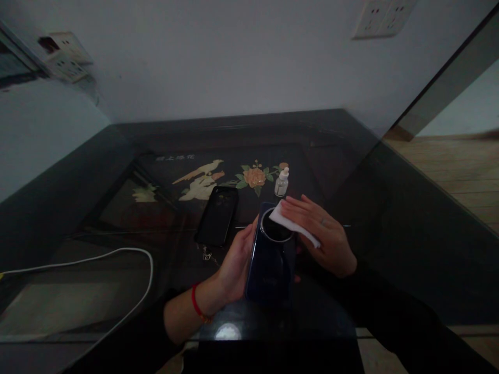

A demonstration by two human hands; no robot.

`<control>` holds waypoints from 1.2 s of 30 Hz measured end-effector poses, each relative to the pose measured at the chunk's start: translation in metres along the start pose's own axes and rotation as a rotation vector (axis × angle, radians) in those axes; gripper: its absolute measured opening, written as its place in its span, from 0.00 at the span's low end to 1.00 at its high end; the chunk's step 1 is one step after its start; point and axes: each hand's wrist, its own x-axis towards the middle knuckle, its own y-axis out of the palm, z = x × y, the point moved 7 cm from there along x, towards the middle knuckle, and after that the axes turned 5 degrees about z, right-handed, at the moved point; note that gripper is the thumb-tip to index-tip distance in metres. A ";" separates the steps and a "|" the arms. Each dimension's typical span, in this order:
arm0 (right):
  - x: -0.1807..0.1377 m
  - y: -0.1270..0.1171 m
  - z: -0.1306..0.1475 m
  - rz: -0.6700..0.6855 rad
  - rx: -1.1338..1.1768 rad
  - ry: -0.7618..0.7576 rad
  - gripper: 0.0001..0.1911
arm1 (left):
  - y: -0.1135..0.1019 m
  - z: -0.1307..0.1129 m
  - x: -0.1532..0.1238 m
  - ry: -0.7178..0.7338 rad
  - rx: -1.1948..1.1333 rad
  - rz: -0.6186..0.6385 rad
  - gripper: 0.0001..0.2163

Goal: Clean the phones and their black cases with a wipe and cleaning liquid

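Note:
My left hand (235,266) is closed around a dark blue smartphone (271,275), its back and large round camera ring facing up. In my right hand (325,234) is a folded white cloth (295,226), pressed over the upper right part of the camera ring. A black phone case (217,217) lies to the left of the phone, with a small charm on a chain at its lower end. Just beyond my right fingers stands a small clear dropper bottle (281,183) with a white top.
The dark glossy table (128,140) bears an inlaid bird and flower picture. A white cable (117,251) curves over its left side. Wall sockets (384,18) are above the back edge, against a pale wall. Wooden floor (460,171) shows at the right.

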 end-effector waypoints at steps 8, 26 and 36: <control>-0.003 0.008 0.023 0.097 0.067 -0.300 0.18 | -0.010 -0.013 0.001 0.096 0.011 -0.160 0.22; -0.003 -0.012 -0.002 -0.129 0.128 0.046 0.23 | 0.001 -0.001 -0.003 -0.049 0.050 0.041 0.20; 0.000 0.000 0.002 0.004 0.125 -0.022 0.21 | 0.003 0.002 -0.006 -0.081 0.104 0.055 0.22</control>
